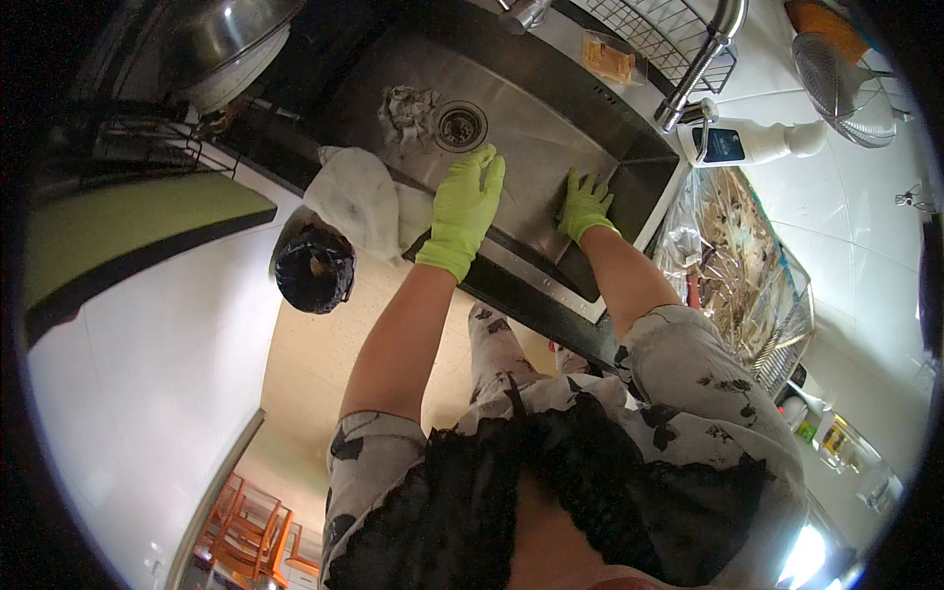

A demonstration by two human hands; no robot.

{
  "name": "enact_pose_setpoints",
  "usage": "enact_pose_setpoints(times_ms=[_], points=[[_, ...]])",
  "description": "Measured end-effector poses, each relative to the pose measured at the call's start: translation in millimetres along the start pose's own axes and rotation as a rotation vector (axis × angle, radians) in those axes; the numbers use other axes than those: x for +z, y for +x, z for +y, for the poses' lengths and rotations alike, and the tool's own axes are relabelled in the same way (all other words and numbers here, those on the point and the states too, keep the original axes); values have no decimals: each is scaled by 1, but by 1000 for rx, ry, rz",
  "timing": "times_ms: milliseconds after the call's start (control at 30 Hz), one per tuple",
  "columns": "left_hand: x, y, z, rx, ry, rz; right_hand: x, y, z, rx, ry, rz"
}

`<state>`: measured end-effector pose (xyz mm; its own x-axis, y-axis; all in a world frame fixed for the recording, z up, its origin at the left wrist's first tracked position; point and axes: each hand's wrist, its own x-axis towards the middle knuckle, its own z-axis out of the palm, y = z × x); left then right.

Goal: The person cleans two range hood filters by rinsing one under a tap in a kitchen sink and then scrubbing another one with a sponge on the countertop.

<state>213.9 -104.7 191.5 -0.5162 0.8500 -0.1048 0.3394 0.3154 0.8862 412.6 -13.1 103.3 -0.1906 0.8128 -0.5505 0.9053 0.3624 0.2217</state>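
Observation:
Both my hands wear yellow-green gloves over a stainless steel sink (527, 158). Near the sink's front edge, my left hand (466, 206) is held with its fingers slightly apart, and I see nothing in it. My right hand (588, 206) reaches down at the sink's right end, fingers spread against the metal; what lies under the palm is hidden. A round drain with a strainer (461, 127) sits beyond my left fingertips. Touching its left side is a crumpled greyish cloth or paper (405, 116). A white cloth (354, 195) drapes over the front edge, left of my left wrist.
A faucet (682, 103) and a white bottle (759, 142) stand at the back right. Right of the sink lies a plastic-covered rack (745, 251). A black-lined bin (316, 269) is at lower left. A metal bowl (221, 33) sits at upper left, above a green-topped surface (147, 221).

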Motion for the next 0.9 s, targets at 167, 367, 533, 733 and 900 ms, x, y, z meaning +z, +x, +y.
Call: enact_pose_setpoints(times_ms=[167, 367, 533, 733, 900], points=[[-2, -6, 3, 137, 61, 38, 4, 38, 6, -26, 392, -63], [-3, -4, 10, 93, 211, 50, -44, 31, 22, 171, 1918, -489], [3, -2, 15, 124, 151, 42, -97, -10, 22, -165, 2753, -963], [4, -3, 17, 68, 112, -10, -96, -7, 20, -267, 2718, -683], [1, -5, 19, 57, 118, -50, -101, -7, 21, -108, 2383, -497]])
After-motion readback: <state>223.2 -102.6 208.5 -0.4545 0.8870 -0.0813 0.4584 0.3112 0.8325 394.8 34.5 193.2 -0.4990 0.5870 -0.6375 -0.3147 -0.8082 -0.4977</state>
